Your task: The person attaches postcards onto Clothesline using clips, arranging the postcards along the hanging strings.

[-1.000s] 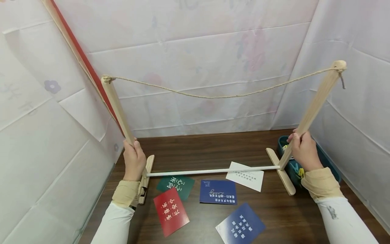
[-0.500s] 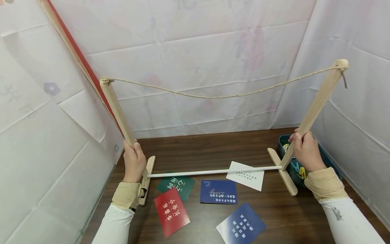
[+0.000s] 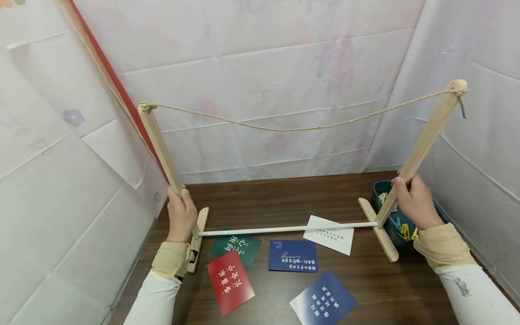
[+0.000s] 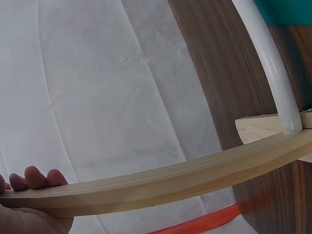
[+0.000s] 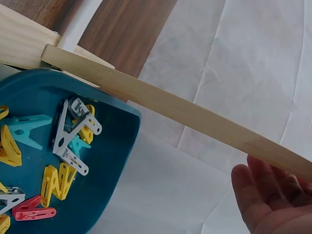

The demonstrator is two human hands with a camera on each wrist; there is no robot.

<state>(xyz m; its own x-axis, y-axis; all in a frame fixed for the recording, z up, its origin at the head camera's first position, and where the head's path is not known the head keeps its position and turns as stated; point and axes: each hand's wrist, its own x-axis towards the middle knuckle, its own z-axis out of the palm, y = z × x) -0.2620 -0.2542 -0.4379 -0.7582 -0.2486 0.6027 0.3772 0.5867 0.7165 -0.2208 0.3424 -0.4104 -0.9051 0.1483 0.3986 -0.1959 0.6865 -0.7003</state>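
Note:
A wooden rack has two upright posts, a white crossbar (image 3: 260, 230) and flat feet, with a sagging twine (image 3: 284, 129) tied between the post tops. My left hand (image 3: 180, 214) grips the left post (image 3: 158, 144) low down; in the left wrist view its fingers (image 4: 36, 178) lie on one side and the thumb on the other. Around the right post (image 3: 432, 124) my right hand (image 3: 416, 201) keeps a loose hold, thumb in front and fingertips behind. In the right wrist view the lower fingers (image 5: 251, 187) hang slack by the post's edge.
A teal bin (image 3: 390, 232) of coloured pegs (image 5: 75, 136) stands beside the right foot. Cards lie on the brown table: red (image 3: 230, 282), green (image 3: 245, 250), white (image 3: 333, 237) and two blue, one blue card (image 3: 293, 255) central. White cloth (image 3: 260, 90) hangs behind.
The right hand has shifted slightly right and its hold looks looser, showing more pegs in the bin. The left hand keeps its grip, and the rack stays nearly in place.

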